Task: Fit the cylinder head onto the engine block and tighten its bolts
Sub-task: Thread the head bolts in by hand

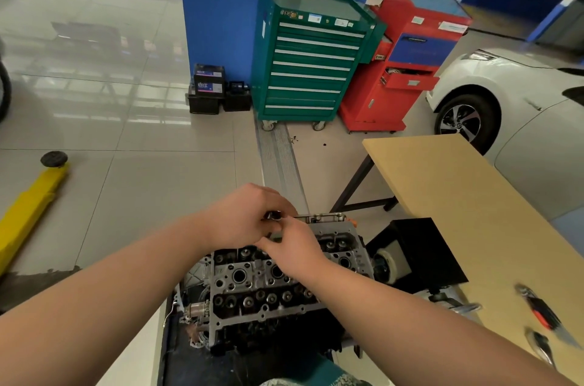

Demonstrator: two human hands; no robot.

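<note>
Workshop floor; both hands' grip, left hand [243, 215] and right hand [295, 248], closed around ratchet [274, 215] above cylinder head [252, 284].

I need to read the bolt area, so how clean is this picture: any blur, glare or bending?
Head view: cylinder head fairly sharp; both hands, left hand, right hand, hide the far bolts; tools on the table at right smear with blur; floor at left glares with reflections; wide-angle lens bends the edges.

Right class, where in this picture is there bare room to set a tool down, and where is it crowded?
The far half of the wooden table is bare, between its back edge and the red-handled tools at its near end. Open floor tiles lie between the yellow lift arm and the engine. The cylinder head is crowded, both hands working over it.
</note>
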